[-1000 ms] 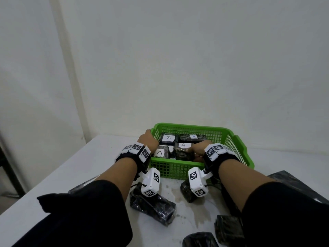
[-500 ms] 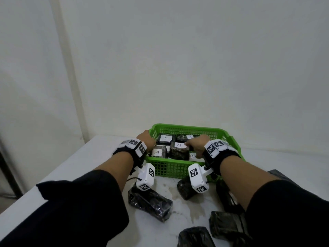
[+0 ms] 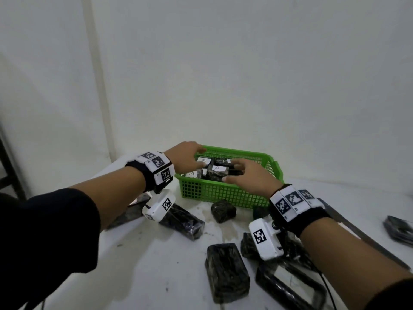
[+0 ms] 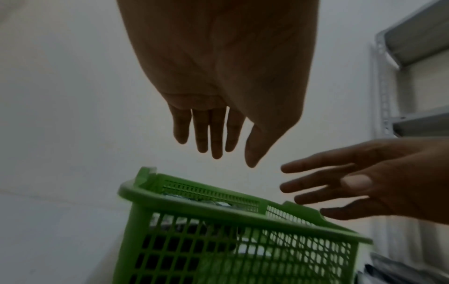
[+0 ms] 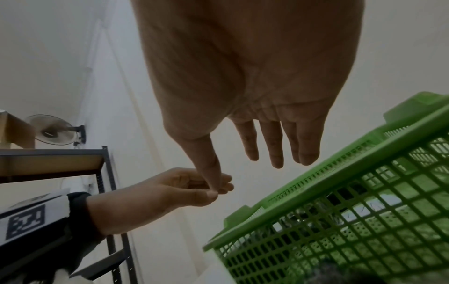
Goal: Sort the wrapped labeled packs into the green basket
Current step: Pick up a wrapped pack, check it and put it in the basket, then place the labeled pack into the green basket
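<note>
The green basket (image 3: 225, 193) stands at the back of the white table and holds several dark wrapped packs with white labels; one pack (image 3: 218, 173) shows an A. My left hand (image 3: 190, 157) hovers over the basket's left corner, fingers loose and holding nothing. My right hand (image 3: 243, 175) hangs above the near rim with straight, spread fingers (image 4: 316, 180), also holding nothing. The left wrist view shows the basket's rim (image 4: 218, 205) below my left hand (image 4: 213, 138). In the right wrist view my right hand (image 5: 267, 153) is above the basket's corner (image 5: 340, 221).
Several dark wrapped packs lie on the table in front of the basket: a long one (image 3: 183, 220) at the left, a small one (image 3: 223, 210) by the basket wall, a big one (image 3: 225, 274) near me. Black trays (image 3: 290, 287) lie at the right. Metal shelving (image 4: 413, 67) stands nearby.
Both hands have lifted out of the basket and opened; the right hand let go of the A pack, which now lies in the basket. The head view has shifted.
</note>
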The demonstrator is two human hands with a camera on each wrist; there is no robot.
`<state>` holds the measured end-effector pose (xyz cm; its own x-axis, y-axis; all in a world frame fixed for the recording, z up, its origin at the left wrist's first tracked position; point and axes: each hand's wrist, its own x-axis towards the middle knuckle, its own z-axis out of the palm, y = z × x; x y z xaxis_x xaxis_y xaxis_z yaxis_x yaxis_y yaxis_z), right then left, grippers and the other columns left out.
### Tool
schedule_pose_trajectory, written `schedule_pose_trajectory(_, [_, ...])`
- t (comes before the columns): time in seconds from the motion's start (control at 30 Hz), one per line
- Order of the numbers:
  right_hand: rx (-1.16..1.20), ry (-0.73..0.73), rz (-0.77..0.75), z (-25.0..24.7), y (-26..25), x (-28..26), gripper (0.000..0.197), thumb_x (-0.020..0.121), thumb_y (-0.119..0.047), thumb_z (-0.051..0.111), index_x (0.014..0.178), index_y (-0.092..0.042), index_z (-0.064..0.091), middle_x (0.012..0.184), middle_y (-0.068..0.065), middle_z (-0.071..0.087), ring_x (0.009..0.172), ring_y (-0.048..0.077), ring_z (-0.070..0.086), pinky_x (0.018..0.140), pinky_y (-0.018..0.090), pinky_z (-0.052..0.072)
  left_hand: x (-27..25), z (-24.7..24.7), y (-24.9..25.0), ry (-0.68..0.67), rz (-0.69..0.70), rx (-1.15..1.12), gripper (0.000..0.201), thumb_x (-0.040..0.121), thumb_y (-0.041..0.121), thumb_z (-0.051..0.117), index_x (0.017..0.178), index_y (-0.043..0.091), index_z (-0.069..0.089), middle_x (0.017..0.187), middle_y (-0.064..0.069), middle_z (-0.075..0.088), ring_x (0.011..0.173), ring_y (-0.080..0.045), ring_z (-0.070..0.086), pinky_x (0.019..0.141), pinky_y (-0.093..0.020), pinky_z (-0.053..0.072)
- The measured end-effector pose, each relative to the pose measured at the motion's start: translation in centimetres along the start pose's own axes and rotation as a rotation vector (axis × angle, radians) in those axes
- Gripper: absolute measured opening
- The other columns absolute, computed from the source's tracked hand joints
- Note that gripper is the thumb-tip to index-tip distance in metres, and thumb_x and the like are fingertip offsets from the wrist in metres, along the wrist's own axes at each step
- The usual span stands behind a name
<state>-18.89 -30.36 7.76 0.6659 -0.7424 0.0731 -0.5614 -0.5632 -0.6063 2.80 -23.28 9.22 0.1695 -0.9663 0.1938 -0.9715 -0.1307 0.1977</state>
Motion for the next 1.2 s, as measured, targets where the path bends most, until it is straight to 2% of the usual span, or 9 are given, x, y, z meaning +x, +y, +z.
schedule_pose_trajectory(0.2, [-0.238,-0.166,-0.055,1.8,-0.8,-3.3,0.067,0.093,-0.028,0.073,0.154,-0.027,0.046,0.157,0.000,0.049,0.140,0.021,0.050,0.111,0.034,0.042,-4.7,2.7,1.3,-0.094,0.149,0.018,0.043,0.093,0.029,0.070,0.135,0.019,0.065,0.130,-0.003,0.064,0.117,-0.020,0.060,0.105,-0.035,0.047])
schedule_pose_trajectory(0.4, [-0.336,-0.153,-0.049,2.3,0.4,-3.8,0.059,0.090,-0.018,0.075,0.146,-0.021,0.057,0.143,0.002,0.062,0.127,0.020,0.060,0.103,0.027,0.047,-5.4,5.5,4.0,0.054,0.207,-0.023,0.036,0.087,0.025,0.074,0.122,0.015,0.071,0.118,-0.002,0.063,0.107,-0.018,0.060,0.091,-0.026,0.048])
schedule_pose_trajectory(0.57, [-0.374,-0.232,0.001,2.6,2.3,-2.9,0.070,0.086,-0.013,0.080,0.151,-0.021,0.053,0.149,0.002,0.059,0.133,0.024,0.058,0.110,0.034,0.047,-3.9,8.0,6.1,-0.197,0.047,0.084,0.053,0.074,0.038,0.087,0.116,0.011,0.070,0.106,-0.007,0.074,0.096,-0.026,0.070,0.085,-0.039,0.060])
schedule_pose_trajectory(0.7, [-0.335,-0.279,0.022,3.6,3.4,-1.2,0.049,0.081,-0.012,0.084,0.128,-0.019,0.071,0.126,0.004,0.075,0.111,0.022,0.070,0.100,0.037,0.055,-2.9,10.0,6.8,-0.249,-0.014,0.058,0.038,0.072,0.034,0.089,0.098,0.011,0.074,0.092,-0.009,0.075,0.083,-0.029,0.072,0.078,-0.041,0.063])
schedule_pose_trajectory(0.77, [-0.294,-0.287,0.021,4.0,3.9,-0.5,0.041,0.080,-0.012,0.085,0.119,-0.018,0.075,0.115,0.004,0.078,0.103,0.022,0.072,0.094,0.037,0.058,-2.6,10.3,6.8,-0.228,-0.029,0.027,0.031,0.076,0.030,0.085,0.096,0.008,0.073,0.091,-0.012,0.074,0.083,-0.030,0.072,0.076,-0.042,0.062])
schedule_pose_trajectory(0.87, [-0.171,-0.273,0.046,4.1,4.5,-0.2,0.046,0.082,-0.009,0.083,0.126,-0.014,0.072,0.109,0.005,0.077,0.091,0.020,0.072,0.085,0.036,0.061,-2.5,9.8,6.2,-0.172,-0.021,-0.076,0.036,0.081,0.032,0.080,0.104,0.006,0.072,0.097,-0.015,0.074,0.088,-0.031,0.070,0.079,-0.044,0.060])
schedule_pose_trajectory(1.07, [0.116,-0.162,-0.021,2.8,5.0,-0.7,0.042,0.084,-0.017,0.085,0.124,-0.017,0.073,0.109,0.003,0.077,0.083,0.011,0.069,0.086,0.034,0.059,-4.0,7.1,4.8,-0.101,0.012,-0.437,0.040,0.084,0.027,0.080,0.123,0.025,0.072,0.112,0.002,0.075,0.100,-0.014,0.070,0.093,-0.032,0.058])
schedule_pose_trajectory(1.13, [0.343,-0.121,-0.021,2.4,4.8,-1.4,0.037,0.084,-0.014,0.086,0.119,-0.013,0.074,0.107,0.010,0.077,0.086,0.016,0.073,0.082,0.030,0.063,-4.9,6.0,4.6,-0.040,0.045,-0.599,0.036,0.086,0.026,0.081,0.121,0.027,0.073,0.115,0.007,0.074,0.103,-0.009,0.071,0.095,-0.029,0.057])
schedule_pose_trajectory(1.2, [0.555,-0.069,-0.015,1.9,4.4,-2.4,0.030,0.083,-0.014,0.087,0.111,-0.010,0.077,0.106,0.016,0.077,0.094,0.026,0.077,0.085,0.037,0.065,-6.0,5.3,4.8,-0.007,0.088,-0.814,0.039,0.085,0.024,0.083,0.122,0.026,0.072,0.126,0.015,0.068,0.112,-0.005,0.069,0.097,-0.029,0.057])
